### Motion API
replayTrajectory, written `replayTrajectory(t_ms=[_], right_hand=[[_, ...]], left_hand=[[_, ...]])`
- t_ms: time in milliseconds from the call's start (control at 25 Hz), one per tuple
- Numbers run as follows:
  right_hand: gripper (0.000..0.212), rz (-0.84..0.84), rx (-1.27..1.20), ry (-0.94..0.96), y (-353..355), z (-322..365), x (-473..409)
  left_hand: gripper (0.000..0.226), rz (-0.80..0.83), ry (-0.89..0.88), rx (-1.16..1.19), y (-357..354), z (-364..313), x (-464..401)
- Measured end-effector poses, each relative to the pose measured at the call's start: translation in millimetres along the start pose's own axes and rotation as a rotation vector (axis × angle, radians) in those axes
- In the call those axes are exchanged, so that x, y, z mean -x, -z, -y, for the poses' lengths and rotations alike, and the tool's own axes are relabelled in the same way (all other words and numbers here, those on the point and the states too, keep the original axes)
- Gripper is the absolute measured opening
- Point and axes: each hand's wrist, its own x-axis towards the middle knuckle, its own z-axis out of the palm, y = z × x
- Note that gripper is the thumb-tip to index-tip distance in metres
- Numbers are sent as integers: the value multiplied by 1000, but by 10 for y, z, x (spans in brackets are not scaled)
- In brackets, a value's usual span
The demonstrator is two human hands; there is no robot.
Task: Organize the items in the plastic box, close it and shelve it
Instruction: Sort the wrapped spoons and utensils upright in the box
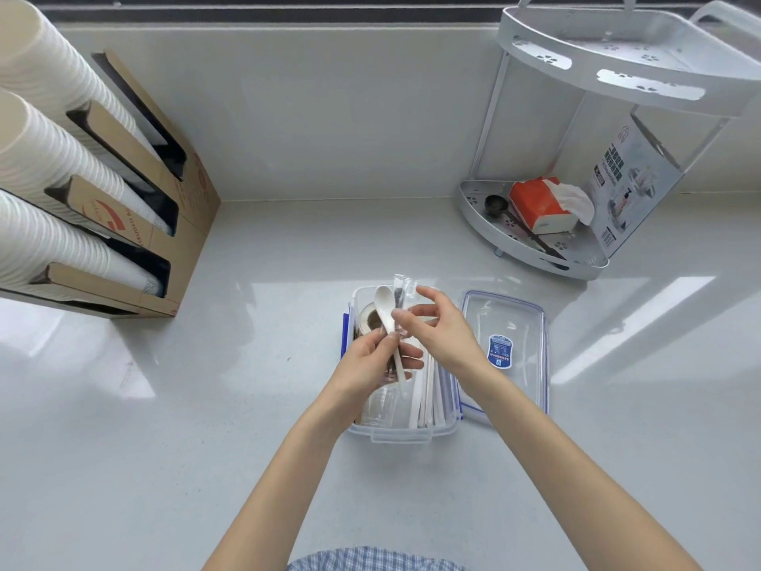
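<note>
A clear plastic box [401, 435] with blue clips stands open on the grey counter in front of me. Inside lie wrapped straws [428, 399] along its right side and a roll of tape [367, 319] at its far end. Over the box, my left hand [372, 366] grips a white plastic spoon [386, 313] together with dark cutlery. Beside it, my right hand [442, 331] pinches a clear-wrapped piece of cutlery [402, 288] against that bundle. The box's clear lid [504, 350] lies flat just right of the box.
A white two-tier corner shelf [535, 241] stands at the back right, holding a tissue pack [539, 204], a dark scoop and a printed card. A cardboard dispenser [181, 208] with stacks of paper cups fills the left side. The wall runs along the back.
</note>
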Motion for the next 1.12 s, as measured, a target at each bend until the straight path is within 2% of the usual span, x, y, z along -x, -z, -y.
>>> replayTrajectory(t_ms=[160,520,720,920,1120], right_hand=[[45,-37,-46,2,56,-20,-4],[21,37,-8,6,137,-19,34],[27,-11,73,-32,95,-139,-17],[47,-53,272,-89,5,-207,-35],[45,-1,536,-84,-65,-210,-37]], left_hand=[[25,44,0,-100,-45,60,31],[21,18,-31,-396,-27,75,-56],[16,-121,-71,-312,-3,67,-215],[23,-225,-73,-541,-60,197,-325],[23,-255,-92,-646,-74,267,-339]])
